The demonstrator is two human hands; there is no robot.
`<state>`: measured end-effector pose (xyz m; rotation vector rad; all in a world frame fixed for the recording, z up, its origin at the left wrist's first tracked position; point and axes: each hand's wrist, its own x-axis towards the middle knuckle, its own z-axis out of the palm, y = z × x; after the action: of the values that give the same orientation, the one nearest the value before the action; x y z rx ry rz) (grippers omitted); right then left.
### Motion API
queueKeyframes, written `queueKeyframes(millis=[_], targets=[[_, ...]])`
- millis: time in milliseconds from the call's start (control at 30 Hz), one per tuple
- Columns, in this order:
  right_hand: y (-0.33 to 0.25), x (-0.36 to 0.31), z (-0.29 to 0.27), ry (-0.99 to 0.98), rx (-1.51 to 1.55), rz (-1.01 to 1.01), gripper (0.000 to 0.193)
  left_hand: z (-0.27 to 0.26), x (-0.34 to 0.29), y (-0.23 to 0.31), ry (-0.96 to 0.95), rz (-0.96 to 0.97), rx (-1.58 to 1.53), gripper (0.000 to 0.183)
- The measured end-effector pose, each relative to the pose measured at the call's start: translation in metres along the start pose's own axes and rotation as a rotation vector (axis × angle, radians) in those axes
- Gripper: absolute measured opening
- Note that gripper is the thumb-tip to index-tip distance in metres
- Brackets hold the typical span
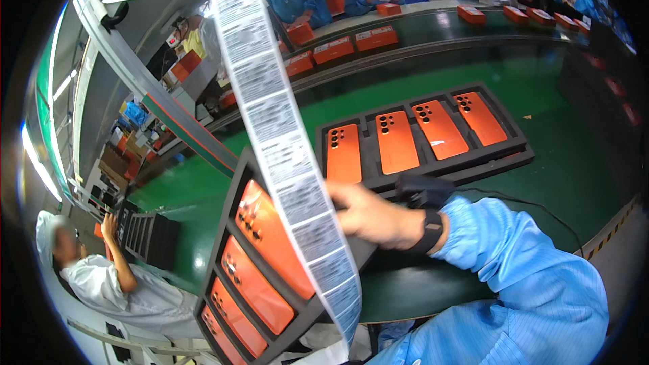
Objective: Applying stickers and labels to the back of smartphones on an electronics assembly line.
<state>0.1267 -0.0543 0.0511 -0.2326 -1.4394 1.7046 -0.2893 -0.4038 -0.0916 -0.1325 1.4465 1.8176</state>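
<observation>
My right hand (375, 216), in a blue sleeve with a black wristband (430, 231), reaches left across the middle. Its fingertips pass behind a long strip of white printed labels (280, 135), so its grip is hidden. The strip hangs close in front, from the top edge down to the lower middle. Behind it a dark tray (220, 257) stands tilted, with several orange phones (257, 284) lying back up in its slots. Beyond my hand lies a second dark tray (517, 145) holding several orange phones (399, 145). My left hand is not in view.
A green worktop (541, 108) runs beneath the trays. Along the far conveyor (433, 34) stand several orange boxes (376, 38), with people in blue behind. At left, a person in white (125, 290) sits near stacked black trays (152, 236). A black cable (547, 213) trails right of my wrist.
</observation>
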Motion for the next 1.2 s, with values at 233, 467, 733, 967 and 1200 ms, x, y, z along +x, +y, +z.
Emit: queueKeyframes(millis=[233,467,733,967,1200], targets=[[-0.089,-0.073,-0.080,0.300,0.090,0.027,0.048,0.184,-0.026,0.014,-0.518,0.328,0.248,0.051],[-0.159,-0.127,-0.163,0.588,0.000,-0.135,0.037,0.381,-0.027,-0.015,-0.812,0.318,0.381,0.049],[-0.125,-0.181,-0.272,0.801,0.017,-0.031,0.028,0.494,0.008,-0.096,-0.720,0.371,0.511,0.039],[-0.122,-0.192,-0.279,0.850,0.061,0.046,0.026,0.486,0.093,-0.134,-0.867,0.917,0.894,0.045],[-0.124,-0.197,-0.294,0.895,-0.052,0.118,0.024,0.494,0.030,-0.095,-0.894,1.217,1.397,0.034]])
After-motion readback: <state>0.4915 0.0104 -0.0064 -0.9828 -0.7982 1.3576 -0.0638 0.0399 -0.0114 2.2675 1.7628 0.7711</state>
